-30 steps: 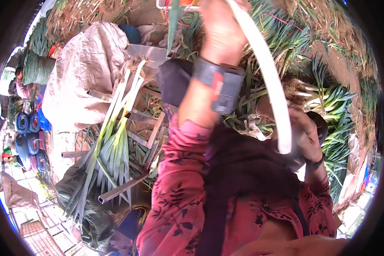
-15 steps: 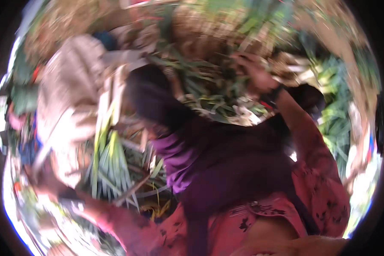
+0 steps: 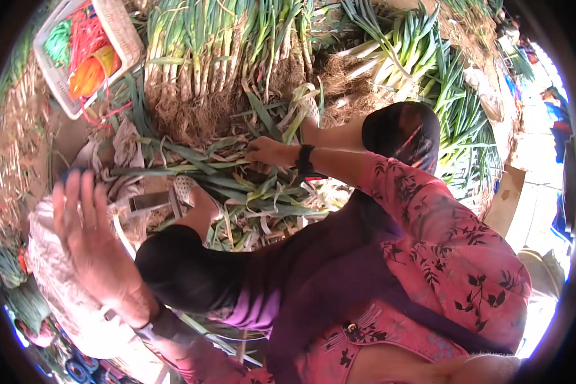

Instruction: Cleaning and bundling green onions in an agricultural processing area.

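Observation:
At the left, my left hand (image 3: pixel 93 246) is raised with its palm and fingers spread, holding nothing, beside a pale cloth-like sack (image 3: pixel 51 256). My right hand (image 3: pixel 270 153), a dark watch on its wrist, reaches low over a litter of loose green leek leaves (image 3: pixel 217 182). Its fingers are curled among the leaves; what they grip, if anything, does not show. Just beyond it a limp pale-green leaf (image 3: pixel 294 112) stands up near my shoe. Upright leeks (image 3: pixel 205 57) with brown roots are packed in a row past the hand.
A white plastic basket (image 3: pixel 123 29) with red, green and orange ties stands far left. More leeks (image 3: pixel 457 115) lie fanned at the right. A grey metal bar-like piece (image 3: pixel 148 202) sits near my left foot. My knees, in dark trousers, flank the leaf litter.
My left hand has come up from the lower left, its fingers now spread. My right hand has moved left and lower over the leaves. The view has shifted, bringing the basket in.

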